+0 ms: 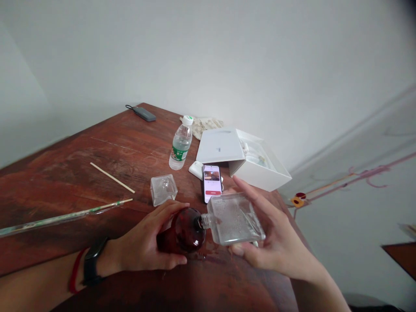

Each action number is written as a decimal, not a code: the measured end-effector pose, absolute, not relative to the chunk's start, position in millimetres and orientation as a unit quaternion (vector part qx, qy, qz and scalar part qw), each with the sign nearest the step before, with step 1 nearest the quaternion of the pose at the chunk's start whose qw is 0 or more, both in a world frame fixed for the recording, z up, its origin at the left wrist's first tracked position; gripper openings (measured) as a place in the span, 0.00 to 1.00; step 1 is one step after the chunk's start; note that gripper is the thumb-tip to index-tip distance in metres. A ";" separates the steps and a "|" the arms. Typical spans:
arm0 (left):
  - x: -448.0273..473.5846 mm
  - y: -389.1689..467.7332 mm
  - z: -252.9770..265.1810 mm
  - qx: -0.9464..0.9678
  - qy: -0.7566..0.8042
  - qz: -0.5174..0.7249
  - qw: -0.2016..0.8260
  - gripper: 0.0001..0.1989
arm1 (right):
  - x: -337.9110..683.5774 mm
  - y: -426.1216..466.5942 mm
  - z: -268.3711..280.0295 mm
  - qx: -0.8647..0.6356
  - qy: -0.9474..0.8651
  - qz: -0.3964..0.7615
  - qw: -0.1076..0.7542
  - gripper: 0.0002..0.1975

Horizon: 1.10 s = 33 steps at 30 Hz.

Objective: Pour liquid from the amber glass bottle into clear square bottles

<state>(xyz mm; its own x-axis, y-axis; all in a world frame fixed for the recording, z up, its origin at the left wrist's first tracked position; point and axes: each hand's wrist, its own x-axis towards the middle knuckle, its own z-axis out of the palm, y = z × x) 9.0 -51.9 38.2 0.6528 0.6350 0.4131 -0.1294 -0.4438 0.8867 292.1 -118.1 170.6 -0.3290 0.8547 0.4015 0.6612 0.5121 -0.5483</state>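
My left hand point(156, 245) is wrapped round a dark reddish-brown bottle point(188, 229) with a round shoulder and a narrow dark mouth. In my right hand point(273, 242) is a clear square bottle point(234, 219), tipped on its side with its threaded neck pointing left. That neck meets the mouth of the brown bottle; whether the two touch I cannot tell. Droplets cling to the clear bottle's wall. Just beyond my left hand lies a second clear square glass piece point(163, 189).
A water bottle point(180, 145) with a green label stands behind. A lit phone point(212, 184) leans near an open white box point(260, 171). On the left lie a thin stick point(112, 177) and a wrapped stick point(71, 215). A grey power bank point(144, 114) sits at the far corner.
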 end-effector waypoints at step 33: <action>5.4 -48.4 32.4 0.796 0.167 0.369 0.449 0.47 | 286.6 -122.9 174.6 -0.488 -0.796 0.122 0.337 0.51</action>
<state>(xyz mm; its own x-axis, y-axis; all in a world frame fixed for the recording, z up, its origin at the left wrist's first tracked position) 5.4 -48.4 32.4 0.6718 0.5976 0.4376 -0.0649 -0.5410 0.8385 286.6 -122.9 174.6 -0.2956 0.8589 0.4182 0.6949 0.4937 -0.5228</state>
